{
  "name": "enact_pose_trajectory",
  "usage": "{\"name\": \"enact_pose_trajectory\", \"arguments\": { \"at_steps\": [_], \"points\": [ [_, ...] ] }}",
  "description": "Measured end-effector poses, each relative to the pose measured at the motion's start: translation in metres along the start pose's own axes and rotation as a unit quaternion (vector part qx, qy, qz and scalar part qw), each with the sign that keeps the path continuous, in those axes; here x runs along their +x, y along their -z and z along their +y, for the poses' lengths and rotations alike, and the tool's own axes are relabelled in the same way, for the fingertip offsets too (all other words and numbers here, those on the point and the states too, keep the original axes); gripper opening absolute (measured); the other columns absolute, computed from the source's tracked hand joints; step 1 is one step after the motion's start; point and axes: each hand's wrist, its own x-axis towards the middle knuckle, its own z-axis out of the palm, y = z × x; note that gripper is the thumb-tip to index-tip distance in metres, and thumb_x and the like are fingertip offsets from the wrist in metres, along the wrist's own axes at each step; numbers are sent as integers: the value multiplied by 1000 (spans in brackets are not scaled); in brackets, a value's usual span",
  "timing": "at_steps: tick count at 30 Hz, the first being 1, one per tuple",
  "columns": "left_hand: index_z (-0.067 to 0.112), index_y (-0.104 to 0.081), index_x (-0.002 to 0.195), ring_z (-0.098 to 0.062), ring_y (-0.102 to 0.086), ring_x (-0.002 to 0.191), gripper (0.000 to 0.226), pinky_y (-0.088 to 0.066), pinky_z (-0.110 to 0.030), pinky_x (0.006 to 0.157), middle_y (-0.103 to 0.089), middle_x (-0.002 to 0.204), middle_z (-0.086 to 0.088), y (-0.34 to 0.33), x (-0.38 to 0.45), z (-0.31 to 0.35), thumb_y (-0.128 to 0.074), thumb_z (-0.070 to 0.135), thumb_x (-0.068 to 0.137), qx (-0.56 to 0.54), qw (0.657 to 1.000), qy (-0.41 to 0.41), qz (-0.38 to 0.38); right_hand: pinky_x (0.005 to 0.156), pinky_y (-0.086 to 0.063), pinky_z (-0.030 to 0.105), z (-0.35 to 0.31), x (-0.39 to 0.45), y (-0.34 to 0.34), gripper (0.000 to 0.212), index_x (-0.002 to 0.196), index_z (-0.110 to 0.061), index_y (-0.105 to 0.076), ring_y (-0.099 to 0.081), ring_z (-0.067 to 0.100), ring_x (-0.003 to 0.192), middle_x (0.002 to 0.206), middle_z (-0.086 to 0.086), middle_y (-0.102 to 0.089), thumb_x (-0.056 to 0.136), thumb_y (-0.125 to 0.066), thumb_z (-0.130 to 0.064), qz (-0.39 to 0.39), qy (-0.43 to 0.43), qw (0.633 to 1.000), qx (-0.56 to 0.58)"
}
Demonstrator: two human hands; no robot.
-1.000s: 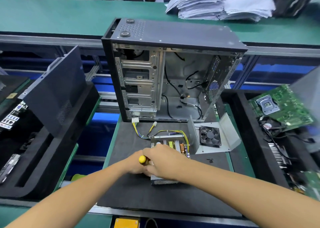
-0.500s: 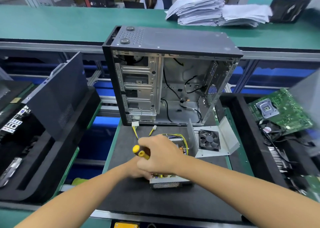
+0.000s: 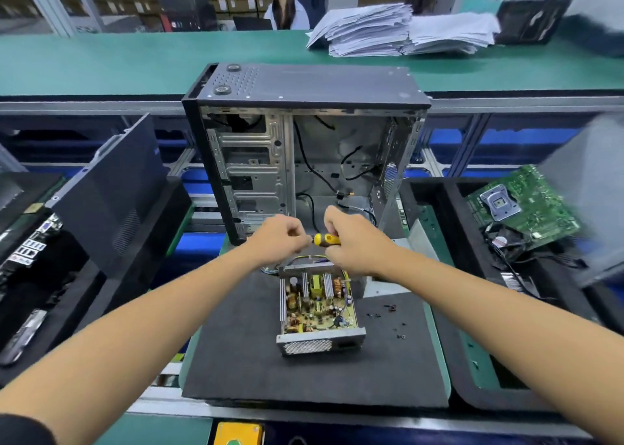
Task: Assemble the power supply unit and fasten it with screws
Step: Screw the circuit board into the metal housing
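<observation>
Grips a yellow-handled screwdriver [image 3: 326, 239] in the right hand [image 3: 354, 245], fingers wrapped round the handle, shaft pointing left toward the left hand [image 3: 277, 238]. Meets it there with curled, bunched fingers right at the tip. Probably seats a screw on the bit, but too small to tell whether anything is pinched, so no firm word on what that hand holds. Keeps both hands raised above the far end of the mat [image 3: 270, 377], in front of the computer case [image 3: 304, 161], likely to load the tool in the air.

Leaves the power supply unit [image 3: 317, 304] flat on the mat, just below the hands, touched by neither. Shows its circuit board from above, lid off, mesh end toward the person. So not yet closed, by the look of it, and not yet in the case. Stands the case upright behind it, open side facing forward, which suits sliding the unit in later. Keeps loose screws [image 3: 391, 308] on the mat just right of the unit, within easy reach of the tool hand.

By count: one screwdriver, one power supply unit, one case, roughly half a dozen dark screws, though too small for a sure tally. Also one green circuit board [image 3: 520, 204] off to the right and one dark side panel [image 3: 111, 188] leaning at the left.
</observation>
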Motion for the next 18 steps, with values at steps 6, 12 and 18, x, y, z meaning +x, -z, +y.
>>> {"name": "enact_pose_trajectory", "arguments": {
  "at_steps": [6,12,18],
  "points": [
    [9,-59,70,-11,-46,58,24,-37,-24,55,-53,61,8,-40,17,45,-62,23,89,110,991,-55,-58,50,-30,29,56,-26,10,15,71,-18,-38,-39,17,60,69,0,-48,77,-51,-11,-84,-106,988,-71],
    [0,-62,79,-19,-52,65,24,-44,-32,63,-67,78,-10,-70,26,62,-59,21,89,165,979,-62,-99,55,-34,26,102,-49,-12,24,64,-11,-41,-51,31,77,78,14,-55,85,-52,-8,-165,-129,965,-160],
    [3,-62,76,-15,-49,60,22,-40,-30,60,-65,76,-11,-82,33,68,-58,19,90,186,974,-72,-111,61,-36,27,124,-59,-35,27,61,-15,-40,-47,29,74,67,5,-45,82,-55,-6,-213,-102,949,-207]
  ]
}}
